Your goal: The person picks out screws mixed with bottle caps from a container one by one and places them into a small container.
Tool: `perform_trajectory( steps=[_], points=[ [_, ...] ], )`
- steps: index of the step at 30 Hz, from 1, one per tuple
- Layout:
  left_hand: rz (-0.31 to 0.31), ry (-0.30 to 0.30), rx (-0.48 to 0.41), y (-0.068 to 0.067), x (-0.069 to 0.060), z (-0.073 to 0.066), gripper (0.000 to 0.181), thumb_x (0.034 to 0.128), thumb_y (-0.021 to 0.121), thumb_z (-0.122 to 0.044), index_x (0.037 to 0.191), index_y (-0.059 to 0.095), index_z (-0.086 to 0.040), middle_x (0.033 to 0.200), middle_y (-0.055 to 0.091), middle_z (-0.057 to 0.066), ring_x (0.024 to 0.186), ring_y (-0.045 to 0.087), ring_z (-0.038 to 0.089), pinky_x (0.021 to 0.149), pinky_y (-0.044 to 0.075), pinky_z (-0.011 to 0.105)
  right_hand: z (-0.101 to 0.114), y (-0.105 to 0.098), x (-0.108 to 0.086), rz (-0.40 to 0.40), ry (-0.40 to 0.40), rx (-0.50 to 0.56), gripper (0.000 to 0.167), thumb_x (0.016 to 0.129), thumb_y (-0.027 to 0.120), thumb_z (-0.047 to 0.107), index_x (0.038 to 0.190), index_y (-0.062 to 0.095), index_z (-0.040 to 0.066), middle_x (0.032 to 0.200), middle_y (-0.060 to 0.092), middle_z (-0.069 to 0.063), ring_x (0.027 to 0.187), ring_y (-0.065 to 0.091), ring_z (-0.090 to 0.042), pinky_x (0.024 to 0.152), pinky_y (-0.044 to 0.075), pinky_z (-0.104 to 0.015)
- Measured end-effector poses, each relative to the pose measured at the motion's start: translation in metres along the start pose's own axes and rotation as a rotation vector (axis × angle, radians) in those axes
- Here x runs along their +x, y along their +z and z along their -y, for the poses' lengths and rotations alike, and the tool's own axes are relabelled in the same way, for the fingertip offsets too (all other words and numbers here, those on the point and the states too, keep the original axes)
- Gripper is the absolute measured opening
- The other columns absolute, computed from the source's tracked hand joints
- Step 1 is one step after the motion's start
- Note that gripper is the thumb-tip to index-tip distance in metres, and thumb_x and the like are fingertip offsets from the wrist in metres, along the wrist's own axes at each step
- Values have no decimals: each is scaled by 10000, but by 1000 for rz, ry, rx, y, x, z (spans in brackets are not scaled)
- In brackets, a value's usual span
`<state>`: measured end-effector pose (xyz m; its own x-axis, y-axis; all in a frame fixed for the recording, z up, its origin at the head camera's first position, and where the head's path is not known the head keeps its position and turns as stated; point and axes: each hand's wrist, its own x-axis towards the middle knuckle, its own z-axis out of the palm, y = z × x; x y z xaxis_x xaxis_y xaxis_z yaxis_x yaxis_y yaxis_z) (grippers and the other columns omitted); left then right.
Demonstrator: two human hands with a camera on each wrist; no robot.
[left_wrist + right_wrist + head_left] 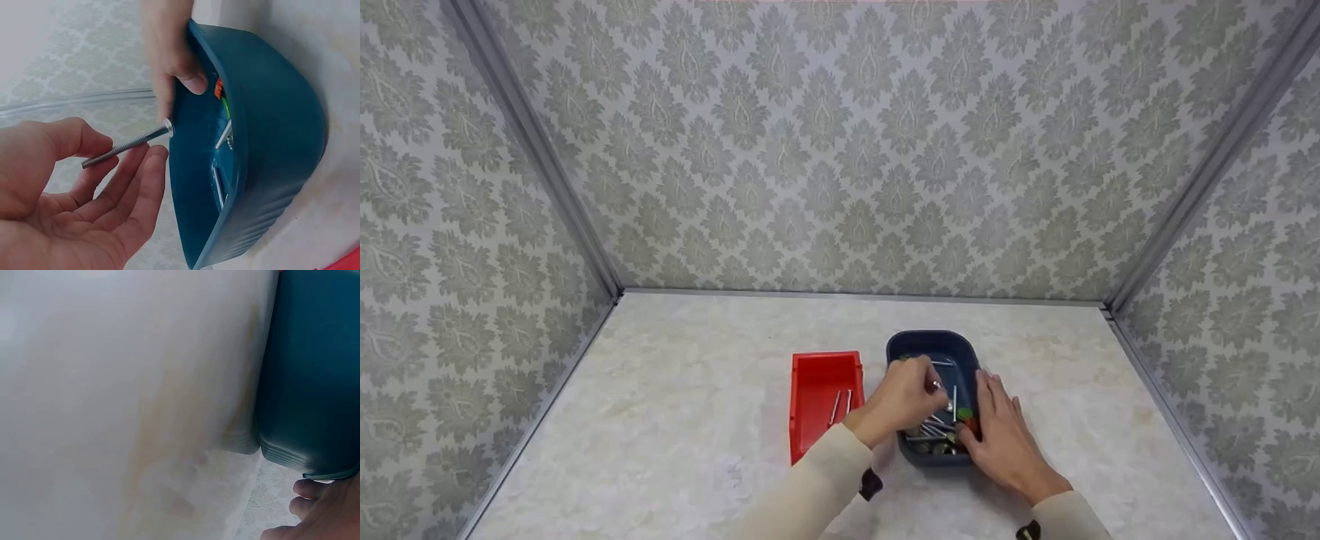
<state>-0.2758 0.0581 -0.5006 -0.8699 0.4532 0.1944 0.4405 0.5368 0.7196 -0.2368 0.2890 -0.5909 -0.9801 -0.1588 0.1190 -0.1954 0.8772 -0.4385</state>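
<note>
While the left hand (pixel 907 395) pinches a threaded bolt (pixel 128 146) over the blue bin (pixel 931 339), right hand (pixel 1006 439) grips its four-o'clock wall; bolt likely light, stiff, slick: hold mid-shank.

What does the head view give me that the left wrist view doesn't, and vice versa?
Only the head view shows two metal fasteners lying in the red bin, plus light sleeves.

Only the left wrist view shows the threads along the bolt that the left hand pinches.

Both show the blue bin with metal pieces inside, the right hand at its rim, and some red bin, merely an edge in the wrist view.
</note>
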Motion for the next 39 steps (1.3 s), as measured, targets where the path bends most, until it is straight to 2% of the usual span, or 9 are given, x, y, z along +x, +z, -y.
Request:
perform_trajectory(
  steps=[5, 14, 18, 25, 31, 39],
  points=[
    [-4, -40, -58, -7, -5, 2, 77, 1031, 803, -73, 1076, 741, -68, 955, 826, 64, 767, 662, 40, 764, 643, 195, 1, 0, 1, 5, 8, 13, 969, 1126, 671, 339, 1848, 135, -20, 1902, 210, -348, 1798, 175, -560, 1392, 188, -847],
    [-9, -117, -123, -19, -11, 6, 77, 1112, 783, -161, 1175, 759, -126, 1063, 828, 51, 868, 699, 86, 879, 703, 272, 0, -1, 0, 12, 20, 6, 977, 1129, 670, 335, 1850, 114, -19, 1910, 195, -341, 1802, 162, -556, 1398, 184, -840],
    [-32, -119, -130, -23, -14, 10, 107, 1116, 792, -178, 1206, 776, -122, 1088, 832, 52, 897, 710, 87, 898, 706, 273, 0, 0, 1, 6, 19, 15, 974, 1133, 674, 343, 1853, 121, -10, 1913, 199, -331, 1804, 163, -551, 1401, 179, -836],
    [-70, -105, -153, -33, -19, 19, 109, 1125, 781, -160, 1214, 819, -111, 1058, 839, 55, 825, 695, 100, 773, 675, 246, 0, 2, -1, -23, -7, 34, 968, 1133, 682, 348, 1848, 141, -18, 1909, 216, -323, 1801, 177, -549, 1397, 190, -841],
    [-77, -107, -187, -44, -20, 26, 144, 1130, 772, -148, 1231, 846, -76, 1075, 849, 85, 818, 753, 165, 717, 661, 235, -1, 2, -2, -10, 9, 37, 983, 1137, 674, 360, 1855, 111, -4, 1924, 193, -300, 1813, 154, -530, 1416, 168, -822],
    [-94, -166, -152, -60, -24, 37, 227, 1139, 754, -140, 1336, 839, -67, 1046, 817, 88, 719, 730, 119, 628, 637, 256, -1, 2, -1, -7, 12, 31, 987, 1133, 684, 352, 1856, 112, -1, 1924, 183, -306, 1812, 150, -533, 1416, 163, -820]
  ],
)
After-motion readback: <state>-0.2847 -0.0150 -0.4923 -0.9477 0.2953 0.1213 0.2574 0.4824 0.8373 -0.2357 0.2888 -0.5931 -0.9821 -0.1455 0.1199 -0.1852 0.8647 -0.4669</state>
